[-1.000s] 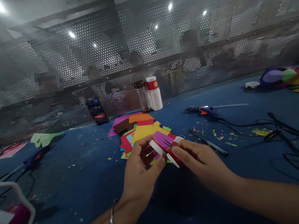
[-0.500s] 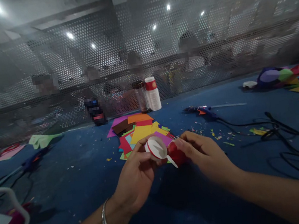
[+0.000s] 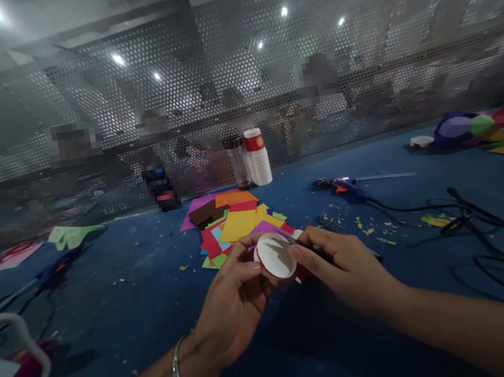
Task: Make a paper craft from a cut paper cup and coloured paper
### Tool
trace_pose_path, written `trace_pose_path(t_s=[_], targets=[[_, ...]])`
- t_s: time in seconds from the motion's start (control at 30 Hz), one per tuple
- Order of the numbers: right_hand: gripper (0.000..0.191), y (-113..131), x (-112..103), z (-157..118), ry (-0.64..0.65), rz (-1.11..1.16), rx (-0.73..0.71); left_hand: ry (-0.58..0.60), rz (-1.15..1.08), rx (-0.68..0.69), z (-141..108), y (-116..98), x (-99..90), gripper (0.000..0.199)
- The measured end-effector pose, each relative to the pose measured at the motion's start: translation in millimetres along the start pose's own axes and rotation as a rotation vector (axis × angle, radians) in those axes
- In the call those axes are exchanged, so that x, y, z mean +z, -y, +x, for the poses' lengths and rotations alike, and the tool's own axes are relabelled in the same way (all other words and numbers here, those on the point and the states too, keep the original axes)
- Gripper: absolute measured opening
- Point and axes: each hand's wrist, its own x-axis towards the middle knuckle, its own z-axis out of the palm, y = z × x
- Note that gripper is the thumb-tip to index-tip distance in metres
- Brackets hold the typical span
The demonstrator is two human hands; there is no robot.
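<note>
Between my hands is a cut paper cup point(image 3: 276, 258), white inside with a red outer side, its round opening tilted toward me. My left hand point(image 3: 237, 293) is closed around the cup's left side, thumb near the rim. My right hand point(image 3: 340, 263) pinches at the cup's right edge, where a red flap of the cup wall point(image 3: 304, 271) shows partly below the fingers. Its fingertips are partly hidden. Just beyond the hands lies a pile of coloured paper point(image 3: 238, 219) in yellow, orange, red, purple and brown.
A stack of paper cups point(image 3: 257, 159) stands beside a clear jar with a dark lid point(image 3: 238, 164) at the back. A blue glue gun point(image 3: 348, 189) with a black cable point(image 3: 478, 226) lies right, near paper scraps point(image 3: 385, 241). Another glue gun point(image 3: 57, 270) lies left, near a white frame point(image 3: 27, 339).
The cup has turned to show more of its opening and moved slightly right. My right fingers have shifted to its rim, and the red flap is now mostly hidden.
</note>
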Motion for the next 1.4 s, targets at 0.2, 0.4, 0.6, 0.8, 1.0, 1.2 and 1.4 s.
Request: trace_pose_path(t_s=[0.2, 0.4, 0.6, 0.8, 1.0, 1.2, 1.4], targets=[[0.039, 2, 0, 0, 0.034, -0.001, 0.013, 0.017, 0.047, 0.013, -1, -1, -0.1, 0.028], [0.041, 2, -1, 0, 0.025, -0.018, 0.013, 0.001, 0.030, 0.009, -1, 0, -0.2, 0.028], [0.041, 1, -1, -1, 0.037, -0.004, 0.003, -0.007, 0.010, -0.007, 0, -1, 1.8, 0.022], [0.043, -3, 1, -2, 0.036, 0.034, -0.012, -0.002, -0.010, -0.025, 0, -3, 0.8, 0.026], [0.042, -4, 1, 0, 0.058, 0.044, -0.011, 0.026, 0.017, -0.059, 0, -5, -0.1, 0.025], [0.043, -7, -4, 6, -0.061, 0.013, 0.007, 0.043, -0.011, -0.078, 1, -5, 0.9, 0.027], [0.040, -9, -14, 13, -0.096, 0.055, 0.056, -0.092, 0.108, 0.007, 0, 4, 3.0, 0.040]])
